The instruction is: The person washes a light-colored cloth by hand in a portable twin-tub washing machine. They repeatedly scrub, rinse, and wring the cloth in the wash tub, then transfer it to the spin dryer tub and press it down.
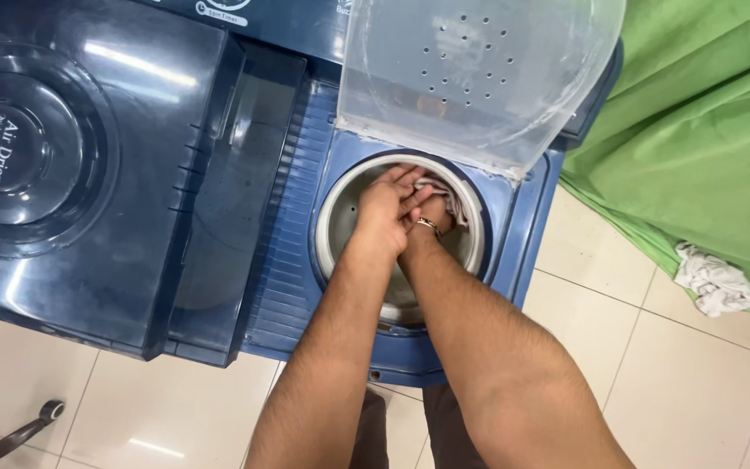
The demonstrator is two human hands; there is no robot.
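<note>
Both my hands reach into the round spin tub (333, 227) of a dark blue twin-tub washing machine (279, 260). My left hand (385, 211) lies flat over the right one, fingers together. My right hand (431, 215), with a bracelet at the wrist, is mostly hidden beneath it and presses on a pale pinkish-grey cloth (451, 198) inside the tub. The clear perforated spinner lid (479, 74) stands raised behind the tub.
The closed dark wash-tub lid (71, 165) fills the left. A green fabric (705, 130) hangs at the right with a crumpled white cloth (716, 282) on it. Beige floor tiles (653, 365) lie below, and a hose end (45, 411) sits at lower left.
</note>
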